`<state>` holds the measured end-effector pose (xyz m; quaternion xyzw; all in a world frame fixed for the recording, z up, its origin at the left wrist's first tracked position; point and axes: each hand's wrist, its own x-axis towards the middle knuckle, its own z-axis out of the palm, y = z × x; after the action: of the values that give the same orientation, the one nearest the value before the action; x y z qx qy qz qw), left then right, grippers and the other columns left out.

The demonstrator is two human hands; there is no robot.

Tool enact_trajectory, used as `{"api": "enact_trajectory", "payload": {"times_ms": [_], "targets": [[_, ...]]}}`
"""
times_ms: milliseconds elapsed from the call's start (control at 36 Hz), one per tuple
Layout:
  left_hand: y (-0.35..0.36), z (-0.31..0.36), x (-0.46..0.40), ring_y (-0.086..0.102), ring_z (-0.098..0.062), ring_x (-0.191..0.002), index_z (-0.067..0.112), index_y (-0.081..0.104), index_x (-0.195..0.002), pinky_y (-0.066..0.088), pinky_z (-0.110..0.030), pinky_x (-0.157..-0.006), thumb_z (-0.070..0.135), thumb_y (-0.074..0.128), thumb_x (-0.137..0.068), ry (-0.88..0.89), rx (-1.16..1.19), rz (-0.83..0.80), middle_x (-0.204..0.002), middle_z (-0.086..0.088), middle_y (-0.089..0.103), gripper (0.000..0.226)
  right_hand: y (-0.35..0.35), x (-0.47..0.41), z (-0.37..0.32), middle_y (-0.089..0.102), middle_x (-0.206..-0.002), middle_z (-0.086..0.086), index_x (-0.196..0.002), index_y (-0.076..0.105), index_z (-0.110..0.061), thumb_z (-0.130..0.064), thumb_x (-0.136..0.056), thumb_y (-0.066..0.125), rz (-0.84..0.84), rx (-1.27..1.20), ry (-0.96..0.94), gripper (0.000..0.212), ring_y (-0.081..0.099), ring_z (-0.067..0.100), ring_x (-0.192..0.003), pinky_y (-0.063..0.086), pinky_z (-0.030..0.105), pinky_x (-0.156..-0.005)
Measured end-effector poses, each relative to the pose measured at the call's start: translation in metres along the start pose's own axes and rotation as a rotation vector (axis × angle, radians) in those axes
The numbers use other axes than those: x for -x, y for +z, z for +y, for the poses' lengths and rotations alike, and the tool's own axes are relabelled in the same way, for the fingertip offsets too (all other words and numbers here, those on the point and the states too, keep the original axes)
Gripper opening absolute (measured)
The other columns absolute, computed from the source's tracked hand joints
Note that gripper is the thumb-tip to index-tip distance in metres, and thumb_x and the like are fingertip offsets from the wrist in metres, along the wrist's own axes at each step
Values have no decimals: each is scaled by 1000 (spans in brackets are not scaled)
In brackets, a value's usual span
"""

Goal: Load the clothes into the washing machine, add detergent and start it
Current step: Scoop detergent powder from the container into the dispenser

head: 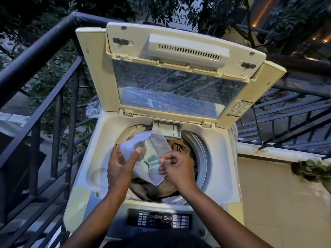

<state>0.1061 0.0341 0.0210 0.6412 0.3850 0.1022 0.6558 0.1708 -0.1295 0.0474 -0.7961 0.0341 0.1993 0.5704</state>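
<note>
— Where is the detergent now?

— It is in a clear plastic pouch with white powder inside, held over the open drum of the washing machine, a little to the left of the drum's middle. The left hand grips the left side of the pouch, the thumb pressed on its front and the fingers curled behind. The right hand pinches the near right edge of the pouch with bent fingers. So both hands are closed on the same pouch.

— And the clothes?

— The clothes, brown and beige, lie inside the drum under the pouch, and some white cloth shows at the near edge. The lid stands up at the far side, with its clear window toward us. Just below the lid's hinge, at the far rim of the drum, a small dispenser drawer is pulled out.

— What is close to the person?

— The control panel with its buttons is at the near side of the machine. A dark metal railing runs on the left, and on the right there is a tiled ledge with some green leaves on it
</note>
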Motion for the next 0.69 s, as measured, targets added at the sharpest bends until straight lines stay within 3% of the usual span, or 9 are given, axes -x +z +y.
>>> {"api": "enact_trajectory", "payload": {"times_ms": [167,333,500,694], "targets": [[4,-9,-14,68,-18,-118,36,65,-124,56,-55,-99,84,79,-60,-115,33,14,-122,10,73,81,-19,-15,1,75,-74,19,-93,74,0,2,-95,70,87,-256,152,5,70,22,-58,60,26,-57],[12,-14,-21,64,-17,-121,39,61,-130,54,-53,-102,89,80,-47,-244,93,89,-132,11,66,99,-30,-28,7,74,-78,21,-96,73,6,5,-97,65,105,-429,286,8,66,21,-56,62,26,-58],[20,-12,-22,66,-14,-113,29,64,-122,56,-51,-99,79,83,-52,-260,147,92,-121,12,69,87,-32,-40,9,70,-76,23,-93,71,9,8,-97,63,109,-434,346,9,64,22,-55,62,28,-56],[23,-21,-29,66,-15,-113,31,64,-118,56,-54,-99,82,83,-52,-281,164,117,-119,13,68,86,-30,-52,3,71,-71,19,-94,71,8,6,-97,64,93,-380,353,8,65,20,-54,61,27,-55]]}}
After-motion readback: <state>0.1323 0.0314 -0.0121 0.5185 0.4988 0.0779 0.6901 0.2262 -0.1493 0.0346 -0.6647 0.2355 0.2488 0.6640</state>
